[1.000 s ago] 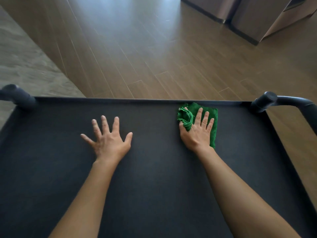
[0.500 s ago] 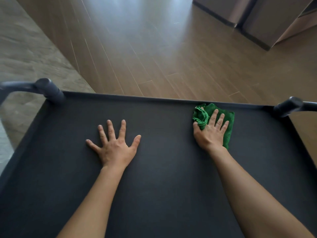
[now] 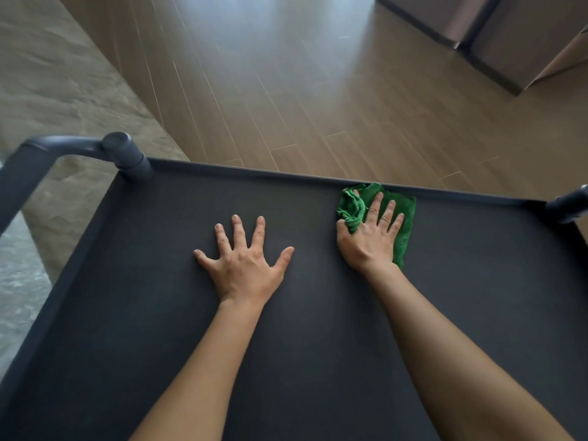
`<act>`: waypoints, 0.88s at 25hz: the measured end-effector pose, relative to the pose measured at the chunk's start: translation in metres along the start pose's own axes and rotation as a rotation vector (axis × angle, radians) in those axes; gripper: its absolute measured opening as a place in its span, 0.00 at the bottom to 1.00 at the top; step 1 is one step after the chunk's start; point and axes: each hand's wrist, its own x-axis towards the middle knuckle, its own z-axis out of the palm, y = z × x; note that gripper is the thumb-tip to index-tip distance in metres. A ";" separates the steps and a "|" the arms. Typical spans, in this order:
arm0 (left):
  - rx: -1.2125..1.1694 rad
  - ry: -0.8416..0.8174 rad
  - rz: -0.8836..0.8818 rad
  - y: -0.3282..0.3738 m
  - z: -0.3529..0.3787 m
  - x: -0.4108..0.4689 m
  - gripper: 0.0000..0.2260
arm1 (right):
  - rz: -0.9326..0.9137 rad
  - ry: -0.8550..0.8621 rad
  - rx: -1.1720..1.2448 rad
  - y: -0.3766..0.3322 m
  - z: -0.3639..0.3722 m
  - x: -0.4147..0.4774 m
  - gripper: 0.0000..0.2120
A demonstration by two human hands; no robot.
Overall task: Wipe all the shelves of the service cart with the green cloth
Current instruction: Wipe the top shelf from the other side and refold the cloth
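Pressing the green cloth (image 3: 404, 225) flat under the right hand (image 3: 369, 241), fingers straight, thumb against a bunched fold, right at the far rim of the top shelf (image 3: 152, 313). Bracing with the left hand (image 3: 245, 267), spread flat and empty, nearer mid-shelf. Best with even pressure, overlapping strokes and care along rim and corners. Counted: one cloth, two hands, two corner posts (image 3: 127, 154), one shelf in view.

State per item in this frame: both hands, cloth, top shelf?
left hand: flat on the top shelf, fingers spread, holding nothing.
right hand: pressing the green cloth down, visible fingers straight.
green cloth: against the shelf's far rim, bunched at its left edge, flat under the hand.
top shelf: dark surface, bearing both hands and the cloth.
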 end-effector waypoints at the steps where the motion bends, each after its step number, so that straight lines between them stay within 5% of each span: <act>1: -0.001 0.006 0.007 -0.002 0.000 0.001 0.37 | -0.021 -0.004 -0.010 -0.013 0.004 0.001 0.36; 15: -0.194 0.055 0.074 -0.067 -0.025 0.015 0.22 | -0.263 -0.035 0.089 -0.143 0.033 -0.011 0.33; 22: -0.250 0.035 -0.091 -0.131 -0.022 0.018 0.32 | -0.207 -0.013 0.126 -0.159 0.037 -0.015 0.31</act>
